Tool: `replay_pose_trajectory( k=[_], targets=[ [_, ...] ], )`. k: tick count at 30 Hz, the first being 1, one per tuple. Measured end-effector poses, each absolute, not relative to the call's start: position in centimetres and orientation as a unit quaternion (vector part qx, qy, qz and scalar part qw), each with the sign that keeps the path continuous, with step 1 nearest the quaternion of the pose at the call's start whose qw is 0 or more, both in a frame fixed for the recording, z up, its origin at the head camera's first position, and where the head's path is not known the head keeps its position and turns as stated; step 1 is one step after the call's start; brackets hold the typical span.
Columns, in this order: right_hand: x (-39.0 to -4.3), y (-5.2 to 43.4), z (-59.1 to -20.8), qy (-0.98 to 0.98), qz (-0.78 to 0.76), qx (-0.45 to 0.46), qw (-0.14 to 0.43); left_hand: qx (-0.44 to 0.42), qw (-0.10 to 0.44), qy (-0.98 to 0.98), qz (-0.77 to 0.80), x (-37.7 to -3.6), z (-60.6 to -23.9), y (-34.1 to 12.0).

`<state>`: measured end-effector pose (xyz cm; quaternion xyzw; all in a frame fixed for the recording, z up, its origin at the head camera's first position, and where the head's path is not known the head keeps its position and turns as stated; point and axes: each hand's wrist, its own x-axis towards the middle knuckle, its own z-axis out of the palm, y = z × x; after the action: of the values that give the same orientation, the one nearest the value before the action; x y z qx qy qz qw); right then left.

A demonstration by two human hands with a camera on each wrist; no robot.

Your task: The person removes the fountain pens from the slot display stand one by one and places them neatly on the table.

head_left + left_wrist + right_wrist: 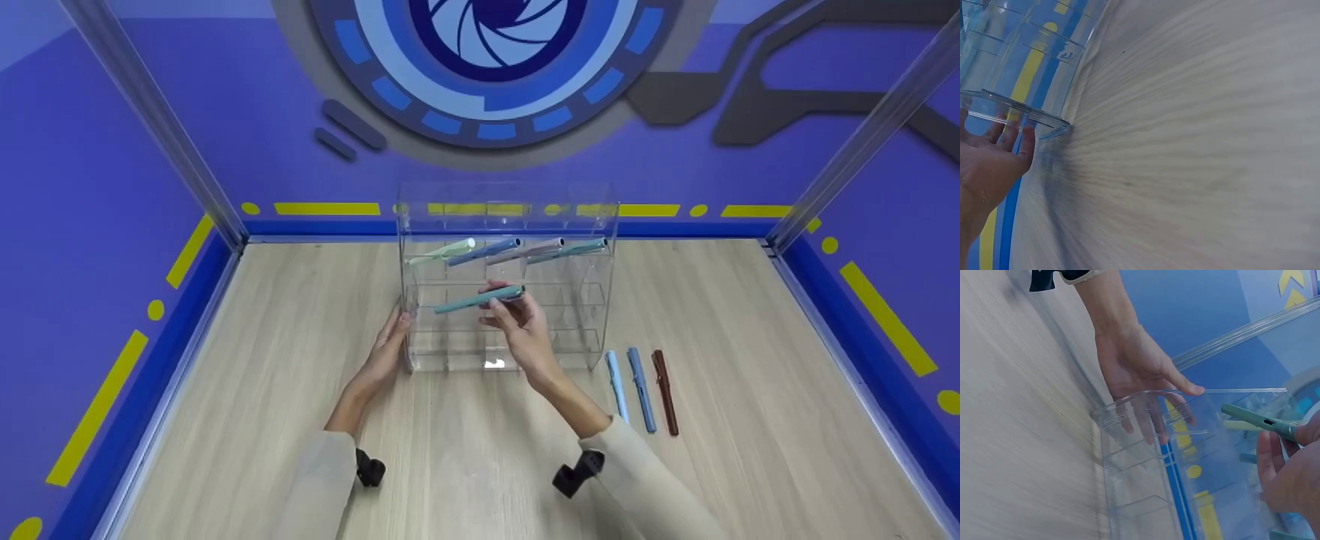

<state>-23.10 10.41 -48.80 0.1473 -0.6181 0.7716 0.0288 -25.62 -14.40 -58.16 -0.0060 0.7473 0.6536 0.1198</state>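
A: Where do we place the teal pen (469,302)?
B: We record it in the right hand (527,330), in front of the clear rack's (576,341) middle tier, tilted, its left end lower. Thumb and fingers are clamped on it. We cannot tell whether the pen touches the rack.
A: And the left hand (386,352)?
B: We see it at the rack's left side edge, low down. Its fingers are extended, slightly apart, against the outside of the side panel; the thumb lies along the front edge.
A: Upper tier?
B: We count four pens, left to right: pale green pen (442,252), dark blue pen (487,252), mauve pen (529,250), dark teal pen (568,252).
A: The desk (750,375)?
B: Near the rack's bottom right corner we note three, side by side and apart: light blue pen (616,384), grey-blue pen (642,390), brown pen (665,391).
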Motion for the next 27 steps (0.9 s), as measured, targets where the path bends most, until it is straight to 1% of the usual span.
replay_pose_trajectory(
  k=[3, 9, 16, 21, 27],
  targets=[
    [-22.6, 11.9, -48.6, -0.621, 0.769, 0.146, 0.041, 0.003, 0.124, 0.740, 0.661, -25.7, -58.4, -14.4],
    [-21.7, 15.4, -48.7, -0.633, 0.765, 0.119, 0.033, -0.006, 0.136, 0.740, 0.659, -25.5, -58.3, -14.6],
    [-21.1, 20.7, -49.5, -0.702, 0.709, 0.045, 0.044, -0.009, 0.137, 0.746, 0.651, -25.3, -58.1, -14.9],
    [-20.9, 25.1, -50.4, -0.732, 0.680, -0.004, 0.040, -0.005, 0.132, 0.744, 0.655, -25.3, -58.2, -14.8],
    [-20.5, 29.8, -51.6, -0.751, 0.657, -0.048, 0.044, -0.006, 0.125, 0.746, 0.654, -25.5, -58.0, -14.6]
  ],
)
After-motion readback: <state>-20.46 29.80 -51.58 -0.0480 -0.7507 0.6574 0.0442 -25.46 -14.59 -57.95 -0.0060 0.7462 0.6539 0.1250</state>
